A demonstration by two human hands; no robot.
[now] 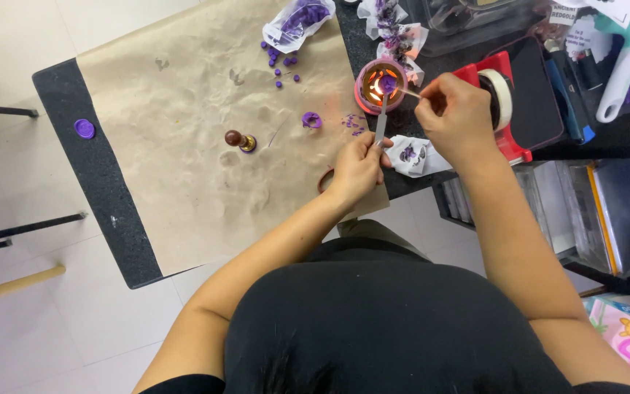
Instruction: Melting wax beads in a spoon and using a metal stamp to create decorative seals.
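A person in a black top leans over a dark table (pixel 74 87) covered with crumpled brown paper (pixel 184 109), both hands at work above a small pink burner (pixel 379 86) that glows orange inside. The left hand (pixel 357 169) is clenched around the handle of a metal spoon (pixel 382 117), whose bowl — loaded with purple wax — sits over the flame. The right hand (pixel 458 117) pinches a thin wooden stick (pixel 410 92) between fingertips, its tip reaching to the spoon's bowl. On the paper to the left stand a brass stamp with a dark wooden knob (pixel 239 139) and a purple wax blob (pixel 311 120), with loose purple wax beads (pixel 280 67) scattered below a clear bag of beads (pixel 297 20). A finished purple seal (pixel 84 128) lies apart on the table's bare dark edge. Just beside the right hand sits a red tape dispenser (pixel 504 102) — its roll of tape upright
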